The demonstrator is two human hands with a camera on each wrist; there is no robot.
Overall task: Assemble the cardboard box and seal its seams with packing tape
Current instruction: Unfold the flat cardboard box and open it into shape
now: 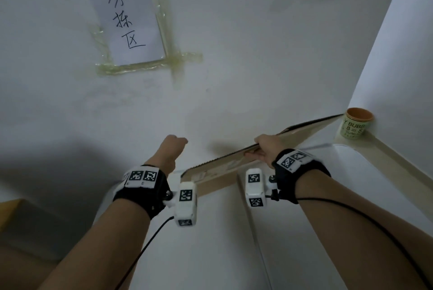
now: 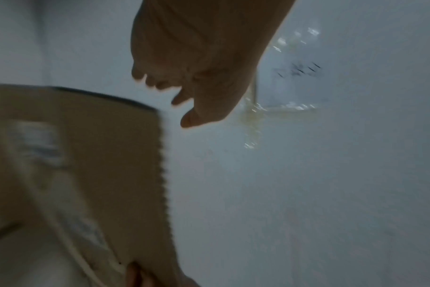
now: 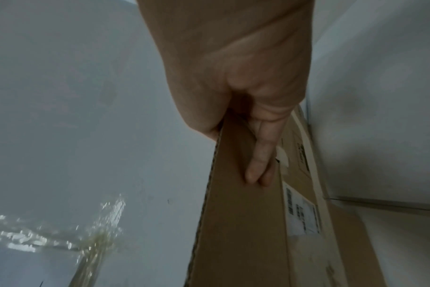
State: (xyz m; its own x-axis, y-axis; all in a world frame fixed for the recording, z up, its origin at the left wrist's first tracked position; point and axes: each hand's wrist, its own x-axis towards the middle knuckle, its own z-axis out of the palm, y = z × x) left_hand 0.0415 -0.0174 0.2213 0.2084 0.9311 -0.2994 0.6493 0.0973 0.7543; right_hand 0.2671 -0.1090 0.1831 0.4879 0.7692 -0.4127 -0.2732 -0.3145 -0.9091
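Observation:
A flattened brown cardboard box point(image 1: 215, 181) stands on edge against the white wall, slanting up to the right. My right hand point(image 1: 264, 149) grips its top edge, thumb on the far side and fingers point(image 3: 260, 161) flat on the near face of the box point(image 3: 246, 233), which carries a white shipping label point(image 3: 302, 213). My left hand point(image 1: 174, 146) hovers left of the box with curled fingers and holds nothing. In the left wrist view that hand point(image 2: 197, 68) sits just above the box's corner point(image 2: 86, 155), apart from it. No packing tape roll shows.
A handwritten paper sign point(image 1: 131, 22) is taped to the wall above. A green paper cup point(image 1: 356, 125) stands on a pale ledge point(image 1: 386, 156) at the right. White furniture point(image 1: 328, 196) sits in front of the box. Another brown cardboard piece point(image 1: 11, 212) lies at lower left.

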